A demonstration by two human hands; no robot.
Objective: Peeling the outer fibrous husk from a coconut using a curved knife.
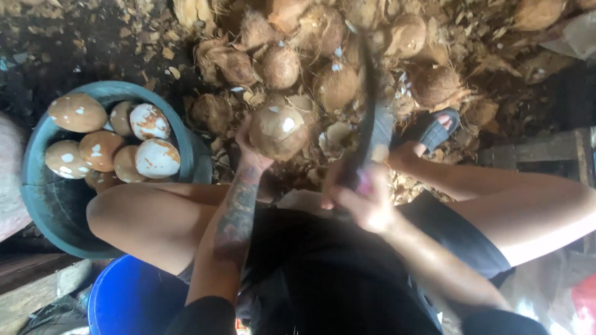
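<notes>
While the left hand [251,146] cups a round, brown, part-peeled coconut [277,131] near frame centre, fingers wrapped under it, the right hand [360,198] is fisted on the handle of a long dark blade [372,105] pointing to 12 o'clock. Risk, imo: blade glancing off the curved shell toward the left fingers, w/ the sandalled foot [434,127] close at 2 o'clock. Blade is motion-blurred, edge unreadable. Teal tub [37,205] of peeled coconuts sits at 9 o'clock.
</notes>
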